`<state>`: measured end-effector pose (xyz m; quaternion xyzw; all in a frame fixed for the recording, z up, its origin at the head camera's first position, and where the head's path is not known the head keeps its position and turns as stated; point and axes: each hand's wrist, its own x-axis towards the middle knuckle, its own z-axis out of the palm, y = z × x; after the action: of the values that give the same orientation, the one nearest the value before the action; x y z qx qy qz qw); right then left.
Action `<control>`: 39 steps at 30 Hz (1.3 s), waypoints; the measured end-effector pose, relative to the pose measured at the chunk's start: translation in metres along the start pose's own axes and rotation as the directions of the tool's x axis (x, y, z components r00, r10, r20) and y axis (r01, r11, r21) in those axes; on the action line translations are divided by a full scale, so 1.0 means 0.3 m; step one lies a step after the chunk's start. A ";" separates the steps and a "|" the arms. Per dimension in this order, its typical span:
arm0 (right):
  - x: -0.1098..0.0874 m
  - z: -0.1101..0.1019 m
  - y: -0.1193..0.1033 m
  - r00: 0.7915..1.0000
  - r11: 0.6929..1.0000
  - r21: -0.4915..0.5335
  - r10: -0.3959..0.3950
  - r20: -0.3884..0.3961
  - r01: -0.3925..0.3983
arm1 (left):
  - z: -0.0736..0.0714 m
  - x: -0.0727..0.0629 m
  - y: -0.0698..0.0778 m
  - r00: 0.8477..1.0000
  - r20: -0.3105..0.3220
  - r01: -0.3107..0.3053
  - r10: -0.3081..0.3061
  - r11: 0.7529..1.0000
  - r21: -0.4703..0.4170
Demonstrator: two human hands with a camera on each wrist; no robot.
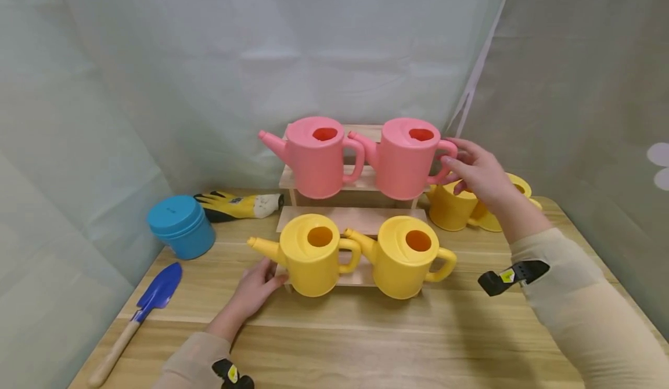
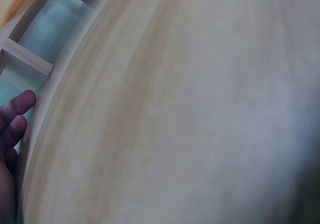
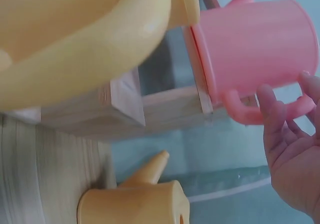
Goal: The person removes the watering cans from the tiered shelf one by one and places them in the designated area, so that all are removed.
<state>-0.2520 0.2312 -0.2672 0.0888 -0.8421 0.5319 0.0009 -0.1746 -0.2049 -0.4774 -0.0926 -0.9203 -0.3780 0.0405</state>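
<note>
My right hand (image 1: 478, 171) grips the handle of the right pink watering can (image 1: 399, 171), which stands on an upper step of a tiered wooden stand (image 1: 352, 218). In the right wrist view, the fingers (image 3: 272, 114) lie around that handle. To its left is a second pink watering can (image 1: 316, 171), spout pointing left. Two yellow watering cans, one at left (image 1: 310, 270) and one at right (image 1: 399, 273), sit on the lowest step. My left hand (image 1: 256, 290) holds the stand's lower left corner, thumb at the front; the left yellow spout partly hides its fingers.
Behind my right hand, more yellow watering cans (image 1: 452, 209) stand on the wooden table (image 1: 360, 342). At left are a blue lidded tub (image 1: 183, 229), a yellow-and-black glove (image 1: 235, 206) and a blue hand trowel (image 1: 159, 287). Pale fabric (image 1: 340, 46) hangs behind.
</note>
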 end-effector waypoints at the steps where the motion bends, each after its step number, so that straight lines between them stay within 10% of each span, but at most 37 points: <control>1: 0.002 0.004 0.001 1.000 1.000 0.010 0.001 -0.007 -0.001 | 0.000 0.001 0.000 1.000 0.001 0.000 0.000 1.000 0.001; 20: 0.002 0.044 0.011 0.982 0.994 0.107 -0.006 -0.186 0.027 | -0.004 -0.001 0.003 1.000 0.023 0.018 -0.017 1.000 -0.018; 34: -0.063 -0.069 0.051 0.959 0.995 0.087 -0.022 -0.282 0.049 | -0.004 0.000 0.002 1.000 0.006 -0.005 0.005 1.000 -0.014; 39: -0.094 -0.139 0.075 0.943 0.972 0.223 0.006 -0.332 0.072 | -0.002 -0.001 0.001 1.000 0.005 -0.012 0.012 1.000 -0.011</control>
<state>-0.2314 0.2823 -0.2720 0.0121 -0.7603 0.6340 0.1405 -0.1743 -0.2053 -0.4768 -0.0994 -0.9177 -0.3826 0.0400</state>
